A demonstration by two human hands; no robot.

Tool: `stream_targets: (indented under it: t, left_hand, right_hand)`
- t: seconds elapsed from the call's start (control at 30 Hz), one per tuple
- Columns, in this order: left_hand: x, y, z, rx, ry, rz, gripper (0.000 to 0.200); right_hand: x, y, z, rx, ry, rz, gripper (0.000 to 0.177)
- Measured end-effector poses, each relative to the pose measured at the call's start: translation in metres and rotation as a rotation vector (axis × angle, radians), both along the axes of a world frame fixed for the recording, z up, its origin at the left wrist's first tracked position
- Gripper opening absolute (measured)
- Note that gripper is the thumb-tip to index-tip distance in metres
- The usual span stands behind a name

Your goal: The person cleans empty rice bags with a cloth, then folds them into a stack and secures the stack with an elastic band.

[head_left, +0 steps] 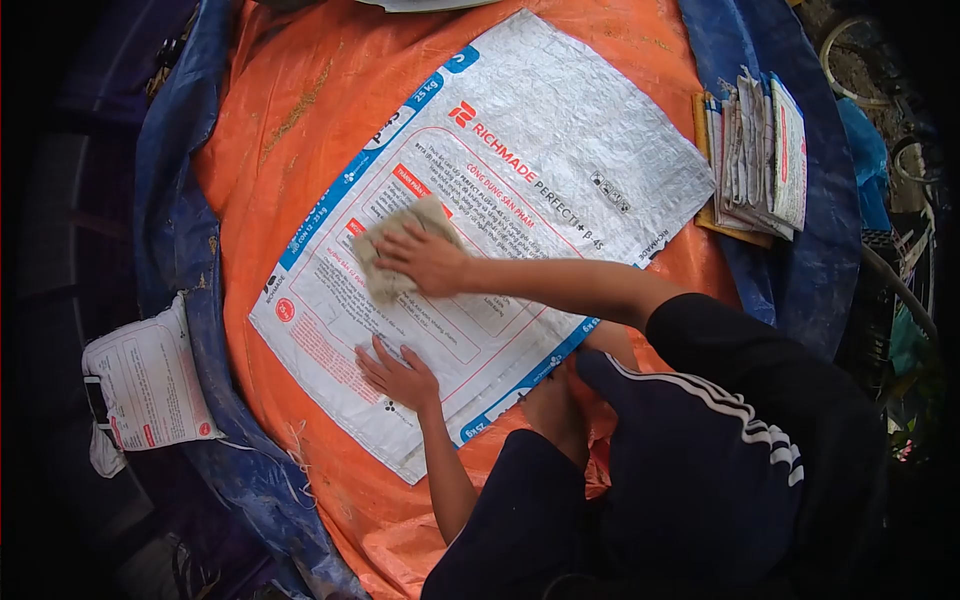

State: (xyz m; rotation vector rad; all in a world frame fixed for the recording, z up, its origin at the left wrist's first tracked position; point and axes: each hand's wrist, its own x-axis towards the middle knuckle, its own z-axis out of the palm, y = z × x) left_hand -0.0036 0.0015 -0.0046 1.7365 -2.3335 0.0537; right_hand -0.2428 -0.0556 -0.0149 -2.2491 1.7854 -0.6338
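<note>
A large white printed sack with blue edges lies spread flat on an orange tarp. My right hand holds a folded beige cloth against the printed face of the sack, its fingers over the top of the cloth. Lower down, my left hand rests palm down on the sack near its lower left part, with the fingers apart and nothing held. The underside of the cloth is hidden.
A stack of folded sacks lies at the upper right beside a blue tarp. Another folded white sack is at the left, on the outer side of the blue tarp. My bent legs are close to the sack's lower right edge.
</note>
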Motion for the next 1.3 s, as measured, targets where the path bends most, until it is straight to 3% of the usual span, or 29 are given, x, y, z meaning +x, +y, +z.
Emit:
stream_targets:
  t: [0.23,0.3,0.37,0.43,0.53,0.6,0.67,0.73,0.83,0.87,0.9,0.97,1.0,1.1,1.17,1.3]
  left_hand:
    - [-0.001,-0.001,0.0,-0.014,0.025,-0.014,0.051]
    - [0.0,-0.001,0.0,-0.021,0.027,-0.014,0.051]
    - [0.0,0.0,0.001,0.005,0.037,-0.005,0.052]
    - [0.001,0.0,0.003,0.012,0.034,-0.003,0.053]
    - [0.001,0.0,0.003,0.009,0.025,0.001,0.053]
    - [0.0,-0.002,0.005,-0.006,0.032,0.001,0.053]
    - [0.001,-0.001,0.005,-0.012,0.036,-0.009,0.053]
    - [0.0,-0.002,0.005,-0.026,0.047,-0.028,0.053]
    - [-0.001,-0.001,0.004,0.004,0.01,0.004,0.053]
    - [-0.002,-0.001,0.004,0.011,0.004,0.011,0.053]
    - [-0.002,-0.001,0.003,0.02,-0.004,0.016,0.053]
    - [-0.002,0.0,0.003,0.025,-0.012,0.012,0.053]
    - [-0.001,0.0,0.003,0.019,-0.012,0.004,0.053]
    - [-0.003,-0.001,0.004,-0.002,-0.002,-0.014,0.052]
    - [-0.003,-0.001,0.004,-0.004,-0.005,-0.018,0.052]
    - [-0.001,-0.003,0.0,-0.01,0.005,-0.028,0.052]
  right_hand:
    - [-0.186,-0.055,0.021,0.086,0.257,-0.48,0.066]
    - [-0.228,-0.069,-0.005,0.023,0.339,-0.657,0.069]
    - [-0.264,-0.069,0.007,0.04,0.116,-0.773,0.073]
    - [-0.316,-0.066,0.003,0.283,0.227,-0.907,0.07]
    - [-0.349,-0.044,0.02,0.31,0.099,-1.015,0.069]
    - [-0.346,-0.038,0.017,0.258,0.062,-1.05,0.068]
    - [-0.313,-0.025,-0.006,0.085,0.176,-0.895,0.067]
    - [-0.229,0.002,-0.007,-0.025,0.227,-0.719,0.061]
    - [-0.088,0.046,0.01,0.05,-0.09,-0.529,0.065]
    - [-0.052,0.055,-0.004,0.024,0.121,-0.383,0.068]
    - [-0.025,0.058,0.014,0.132,-0.05,-0.253,0.069]
    - [0.008,0.042,0.013,0.074,-0.088,-0.044,0.07]
    - [0.02,0.028,0.002,-0.017,0.146,-0.009,0.07]
    - [0.011,-0.023,0.01,0.081,0.035,0.073,0.068]
    - [-0.018,-0.057,0.008,0.083,-0.034,-0.062,0.065]
    - [-0.128,-0.09,0.016,0.027,0.224,-0.399,0.061]
